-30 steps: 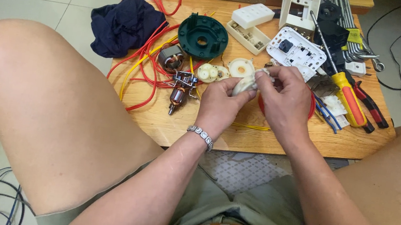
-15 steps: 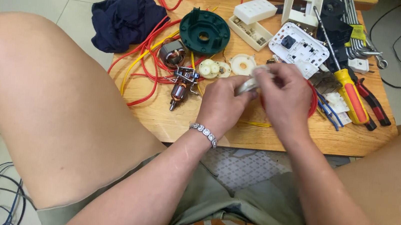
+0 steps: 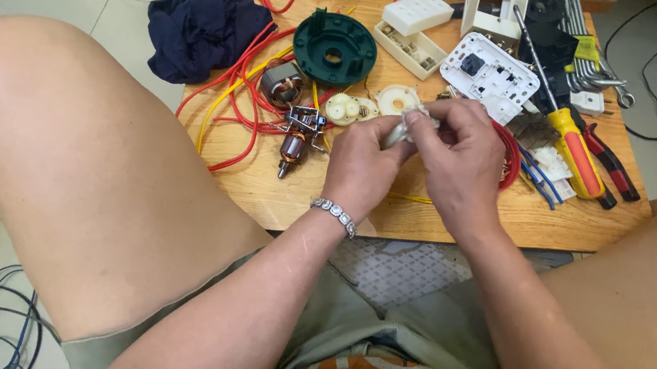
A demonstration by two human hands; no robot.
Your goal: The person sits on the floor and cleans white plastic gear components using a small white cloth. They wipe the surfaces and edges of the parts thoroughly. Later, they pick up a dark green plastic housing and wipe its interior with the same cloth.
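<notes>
Low wooden table point(image 3: 457, 216) sits under both hands, covered in stripped-down motor bits. Up and left of the hands there's a crumpled dark blue cloth point(image 3: 202, 26), with a tangle of red wire point(image 3: 244, 88) running from it toward the left hand. Straight above the hands is a dark green round housing point(image 3: 334, 45); to the upper right, a white switch plate point(image 3: 489, 75). Off the right hand lies a yellow-and-orange screwdriver point(image 3: 577, 159). Just left of the left hand: a copper-wound armature point(image 3: 296, 144). Left hand point(image 3: 363, 168) and right hand point(image 3: 459, 162) are both pinched onto a small whitish plastic part point(image 3: 407, 128), held between them just above the tabletop.
</notes>
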